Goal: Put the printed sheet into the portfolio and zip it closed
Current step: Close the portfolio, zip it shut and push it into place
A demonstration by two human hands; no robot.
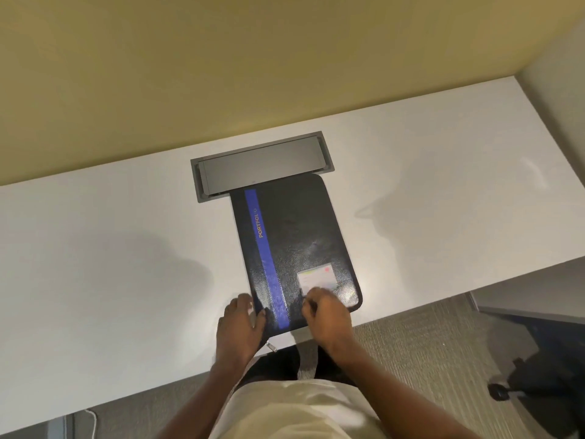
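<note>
One portfolio [294,248], two hands, one desk [110,248]

The left hand [241,324] covers the near left corner of the portfolio [294,245], so the zip there can't be read; only a small metal pull [271,346] pokes out beside the wrist. Under the right hand [326,318], the lower edge of the label [317,278] disappears, and its print is too blurred to read. No printed sheet shows anywhere. Both forearms run off the bottom edge. The tabletop [110,248] is cut off left and right.
</note>
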